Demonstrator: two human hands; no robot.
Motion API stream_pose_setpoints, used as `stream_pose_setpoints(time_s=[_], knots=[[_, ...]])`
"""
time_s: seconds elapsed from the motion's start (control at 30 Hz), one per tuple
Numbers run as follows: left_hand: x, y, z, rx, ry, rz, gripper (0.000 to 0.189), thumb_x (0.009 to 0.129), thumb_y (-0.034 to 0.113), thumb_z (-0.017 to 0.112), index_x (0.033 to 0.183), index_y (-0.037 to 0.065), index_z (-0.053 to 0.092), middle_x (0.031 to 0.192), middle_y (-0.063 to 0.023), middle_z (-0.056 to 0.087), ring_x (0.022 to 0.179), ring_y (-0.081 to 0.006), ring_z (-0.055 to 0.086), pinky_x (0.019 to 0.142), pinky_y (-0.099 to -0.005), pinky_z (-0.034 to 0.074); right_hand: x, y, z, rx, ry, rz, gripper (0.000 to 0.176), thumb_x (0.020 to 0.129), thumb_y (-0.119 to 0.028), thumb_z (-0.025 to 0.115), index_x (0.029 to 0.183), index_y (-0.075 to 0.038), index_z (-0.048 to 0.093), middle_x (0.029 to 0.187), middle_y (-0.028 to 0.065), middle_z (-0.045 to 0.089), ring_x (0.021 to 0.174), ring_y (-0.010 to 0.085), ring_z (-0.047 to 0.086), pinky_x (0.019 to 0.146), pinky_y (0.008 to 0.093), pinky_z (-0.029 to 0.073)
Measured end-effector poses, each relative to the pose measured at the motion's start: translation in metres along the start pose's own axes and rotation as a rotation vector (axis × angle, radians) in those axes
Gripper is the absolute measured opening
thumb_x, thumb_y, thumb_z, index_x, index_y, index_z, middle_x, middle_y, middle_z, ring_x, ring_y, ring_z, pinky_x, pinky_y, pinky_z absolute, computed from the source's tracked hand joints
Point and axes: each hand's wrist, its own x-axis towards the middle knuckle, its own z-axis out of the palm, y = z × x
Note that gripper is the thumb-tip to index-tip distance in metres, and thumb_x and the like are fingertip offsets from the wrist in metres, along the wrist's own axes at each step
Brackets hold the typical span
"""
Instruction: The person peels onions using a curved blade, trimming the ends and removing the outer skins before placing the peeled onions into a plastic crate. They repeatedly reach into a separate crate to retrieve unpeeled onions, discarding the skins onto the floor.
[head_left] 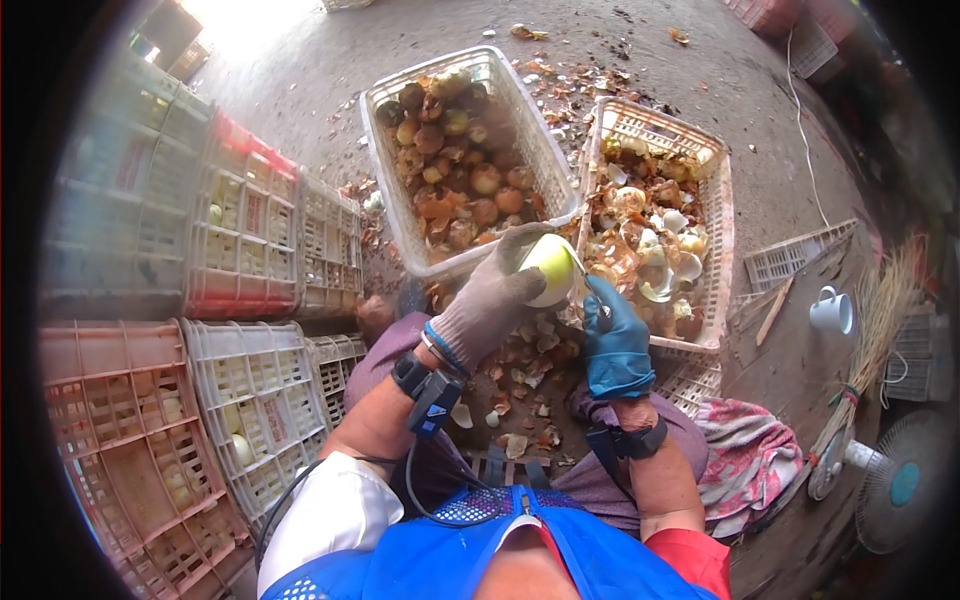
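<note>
My left hand, in a greyish knit glove, is closed around a pale yellow-green peeled onion. In my right hand, covered by a blue rubber glove, is a small knife. Its thin blade lies against the onion's right side, and the fingers hide most of the handle. Just beyond my hands, a white plastic crate holds many brown unpeeled onions. To its right stands a cream crate full of onion skins and cut-off pieces.
Stacked crates with pale onions line the left side. Loose skins litter the floor between my legs. At right are a pink-and-white towel, a white mug, a fan and a straw broom.
</note>
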Motion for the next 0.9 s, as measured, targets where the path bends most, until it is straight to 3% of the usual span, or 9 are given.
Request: stream_pose_setpoints(time_s=[0.17, 0.37, 0.57, 0.67, 0.77, 0.83, 0.87, 0.9], knots=[[0.003, 0.000, 0.001, 0.140, 0.097, -0.001, 0.077, 0.080, 0.025, 0.081, 0.145, 0.006, 0.045, 0.128, -0.0114, 0.058, 0.112, -0.0227, 0.063, 0.093, -0.0358, 0.059, 0.001, -0.005, -0.003, -0.010, -0.040, 0.049, 0.030, 0.100, -0.017, 0.067, 0.128, -0.009, 0.069, 0.112, 0.0163, 0.075, 0.080, 0.0243, 0.073, 0.074, 0.0346, 0.058], [-0.001, 0.011, 0.006, 0.582, 0.140, 0.052, 0.074, 0.077, 0.018, 0.080, 0.142, 0.002, 0.049, 0.128, -0.0102, 0.059, 0.115, -0.0176, 0.059, 0.098, -0.0319, 0.053, 0.000, -0.003, -0.002, 0.076, -0.098, 0.157, 0.028, 0.101, -0.017, 0.067, 0.127, -0.008, 0.070, 0.107, 0.0130, 0.076, 0.080, 0.0145, 0.071, 0.072, 0.0321, 0.057], [-0.003, 0.011, 0.011, 0.409, 0.135, 0.030, 0.077, 0.075, 0.020, 0.083, 0.142, 0.002, 0.050, 0.131, -0.0093, 0.059, 0.120, -0.0168, 0.057, 0.102, -0.0321, 0.050, -0.002, 0.006, 0.003, 0.127, -0.080, 0.151, 0.027, 0.101, -0.016, 0.068, 0.126, -0.006, 0.070, 0.104, 0.0133, 0.076, 0.084, 0.0123, 0.071, 0.076, 0.0304, 0.058], [-0.003, 0.011, 0.013, 0.407, 0.139, 0.033, 0.078, 0.075, 0.023, 0.083, 0.142, 0.002, 0.050, 0.130, -0.0091, 0.059, 0.119, -0.0173, 0.057, 0.101, -0.0323, 0.051, 0.000, -0.012, -0.007, 0.439, -0.282, 0.438, 0.026, 0.100, -0.016, 0.068, 0.124, -0.005, 0.071, 0.104, 0.0147, 0.075, 0.087, 0.0150, 0.072, 0.075, 0.0317, 0.059], [-0.005, 0.009, 0.009, 0.448, 0.157, 0.016, 0.077, 0.076, 0.028, 0.081, 0.142, 0.003, 0.050, 0.129, -0.0091, 0.059, 0.118, -0.0183, 0.058, 0.099, -0.0321, 0.051, -0.001, -0.011, -0.006, 0.305, -0.271, 0.371, 0.027, 0.100, -0.016, 0.068, 0.123, -0.005, 0.071, 0.103, 0.0162, 0.075, 0.088, 0.0211, 0.073, 0.078, 0.0356, 0.058], [0.000, -0.003, -0.003, 0.481, 0.137, 0.072, 0.076, 0.077, 0.031, 0.079, 0.142, 0.004, 0.050, 0.129, -0.0096, 0.059, 0.117, -0.0194, 0.059, 0.097, -0.0321, 0.052, -0.002, 0.004, 0.006, 0.213, -0.176, 0.144, 0.028, 0.100, -0.017, 0.066, 0.124, -0.005, 0.070, 0.102, 0.0178, 0.074, 0.090, 0.0273, 0.072, 0.081, 0.0391, 0.058], [0.000, -0.002, 0.003, 0.382, 0.145, 0.040, 0.077, 0.077, 0.032, 0.078, 0.143, 0.005, 0.049, 0.129, -0.0106, 0.059, 0.117, -0.0212, 0.061, 0.097, -0.0336, 0.054, -0.002, 0.018, 0.006, 0.130, -0.106, 0.034, 0.028, 0.100, -0.018, 0.065, 0.124, -0.005, 0.070, 0.102, 0.0186, 0.074, 0.091, 0.0304, 0.072, 0.082, 0.0409, 0.057], [-0.001, 0.000, 0.008, 0.175, 0.108, -0.016, 0.083, 0.077, 0.036, 0.082, 0.145, 0.006, 0.047, 0.130, -0.0116, 0.059, 0.117, -0.0234, 0.064, 0.097, -0.0353, 0.056, -0.003, 0.029, 0.009, -0.007, -0.108, -0.084, 0.029, 0.100, -0.019, 0.061, 0.125, -0.005, 0.069, 0.102, 0.0221, 0.072, 0.094, 0.0392, 0.070, 0.086, 0.0458, 0.055]])
